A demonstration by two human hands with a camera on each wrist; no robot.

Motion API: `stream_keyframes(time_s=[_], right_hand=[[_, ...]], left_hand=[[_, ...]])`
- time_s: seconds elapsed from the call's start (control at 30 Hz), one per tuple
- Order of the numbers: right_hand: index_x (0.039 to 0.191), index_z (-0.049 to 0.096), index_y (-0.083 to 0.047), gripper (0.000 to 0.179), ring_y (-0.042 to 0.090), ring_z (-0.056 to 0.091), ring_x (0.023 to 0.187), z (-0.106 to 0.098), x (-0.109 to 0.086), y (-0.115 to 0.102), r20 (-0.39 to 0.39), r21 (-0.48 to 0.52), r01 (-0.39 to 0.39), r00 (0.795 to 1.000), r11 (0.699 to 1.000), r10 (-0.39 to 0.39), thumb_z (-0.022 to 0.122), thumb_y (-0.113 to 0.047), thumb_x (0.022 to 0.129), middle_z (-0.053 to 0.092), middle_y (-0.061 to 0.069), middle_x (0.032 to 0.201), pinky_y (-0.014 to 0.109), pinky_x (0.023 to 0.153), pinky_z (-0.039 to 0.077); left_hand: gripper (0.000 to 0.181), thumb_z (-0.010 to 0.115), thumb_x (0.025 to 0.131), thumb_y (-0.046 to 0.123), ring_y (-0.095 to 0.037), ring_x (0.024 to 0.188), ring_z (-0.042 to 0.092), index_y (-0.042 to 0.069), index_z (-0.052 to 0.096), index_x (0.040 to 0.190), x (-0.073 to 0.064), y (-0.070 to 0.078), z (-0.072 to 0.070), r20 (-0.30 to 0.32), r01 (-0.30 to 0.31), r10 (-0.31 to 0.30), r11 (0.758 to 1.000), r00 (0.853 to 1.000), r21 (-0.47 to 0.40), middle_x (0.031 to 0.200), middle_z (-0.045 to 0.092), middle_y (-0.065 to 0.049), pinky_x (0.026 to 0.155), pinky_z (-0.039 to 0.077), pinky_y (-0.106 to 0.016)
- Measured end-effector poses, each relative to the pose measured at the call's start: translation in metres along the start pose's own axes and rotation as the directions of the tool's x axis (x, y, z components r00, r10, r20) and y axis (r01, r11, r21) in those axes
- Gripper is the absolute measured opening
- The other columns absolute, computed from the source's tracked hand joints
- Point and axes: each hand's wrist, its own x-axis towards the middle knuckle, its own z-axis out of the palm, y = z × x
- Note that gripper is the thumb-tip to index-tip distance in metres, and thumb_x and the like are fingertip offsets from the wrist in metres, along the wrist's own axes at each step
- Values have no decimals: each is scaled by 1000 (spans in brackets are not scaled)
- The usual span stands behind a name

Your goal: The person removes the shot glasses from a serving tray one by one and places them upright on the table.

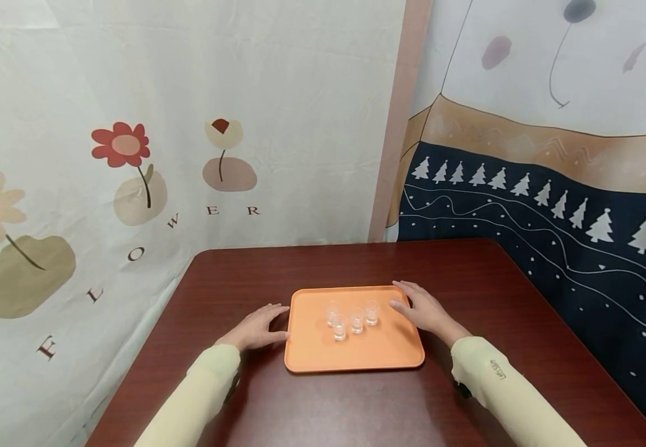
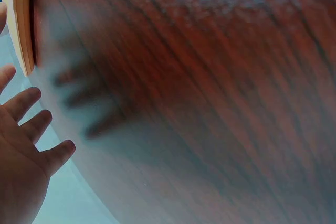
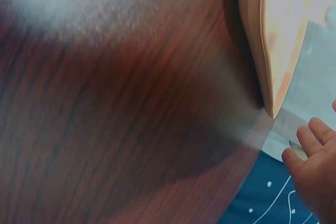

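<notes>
An orange rectangular tray [image 1: 356, 357] lies on the table, with several small clear shot glasses [image 1: 339, 329] grouped near its middle. At the tray's left edge, my left hand [image 1: 257, 328] has its fingertips and thumb right beside the rim, the fingers spread. My right hand [image 1: 426, 313] is at the upper right corner, where its thumb and fingers overlap the rim. In the left wrist view the left hand [image 2: 26, 145] shows spread, straight fingers near the tray's side [image 2: 23, 24]. The right wrist view has the right hand [image 3: 317, 161] with extended fingers near a tray corner [image 3: 268, 66].
A dark red-brown wooden table [image 1: 328, 410] with rounded far corners carries the tray. Behind it hangs a white cloth [image 1: 300, 124] printed with flowers and letters. To the right is a dark blue cloth [image 1: 524, 248] with white trees.
</notes>
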Motion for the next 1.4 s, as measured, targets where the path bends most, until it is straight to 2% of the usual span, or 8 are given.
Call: stream_keyframes(time_s=[0.3, 0.47, 0.63, 0.87, 1.07, 1.4], right_hand=[[148, 47, -10, 63, 42, 38, 138, 8, -2, -14, 29, 130, -18, 999, 991, 14, 65, -42, 96, 42, 19, 151, 62, 107, 32], [145, 50, -9, 62, 40, 44, 134, 15, -3, -20, 48, 177, -23, 999, 984, 15, 66, -42, 95, 45, 19, 149, 59, 106, 35], [143, 52, -4, 60, 38, 50, 130, 24, -3, -24, 45, 250, -29, 999, 968, 18, 70, -35, 94, 52, 17, 143, 56, 104, 40], [136, 58, 0, 54, 37, 55, 124, 35, -1, -27, 17, 333, -18, 1000, 943, 13, 75, -25, 90, 58, 16, 135, 50, 100, 45], [129, 61, 2, 49, 34, 61, 115, 42, 2, -28, -12, 368, 4, 1000, 930, 0, 77, -21, 88, 63, 16, 127, 46, 96, 49], [110, 69, -5, 26, 18, 66, 91, 45, 3, -31, -47, 381, -34, 997, 924, 56, 76, -16, 88, 69, 3, 101, 37, 80, 54]], left_hand=[[68, 71, 89, 44, -39, 143, 30, 13, 51, 146, -3, -2, 3, 16, -4, 4, 1000, 1000, -17, 151, 42, -19, 112, 27, -57], [66, 71, 90, 43, -42, 142, 31, 11, 52, 145, -3, -3, 4, 28, -25, 25, 1000, 999, -13, 150, 43, -20, 111, 27, -58], [67, 71, 90, 43, -43, 142, 31, 10, 52, 145, -2, -4, 4, 34, -44, 45, 999, 998, -6, 150, 43, -21, 111, 27, -59], [67, 69, 91, 45, -39, 144, 29, 14, 50, 147, -3, -4, 5, 48, -16, 16, 1000, 999, -3, 152, 41, -18, 112, 25, -59], [67, 70, 91, 45, -40, 144, 29, 14, 50, 147, -4, -4, 6, 36, -19, 20, 1000, 999, -6, 152, 41, -18, 111, 25, -60], [68, 69, 91, 46, -40, 143, 29, 15, 49, 148, -4, -5, 6, 35, -26, 26, 1000, 999, 1, 152, 41, -18, 112, 24, -60]])
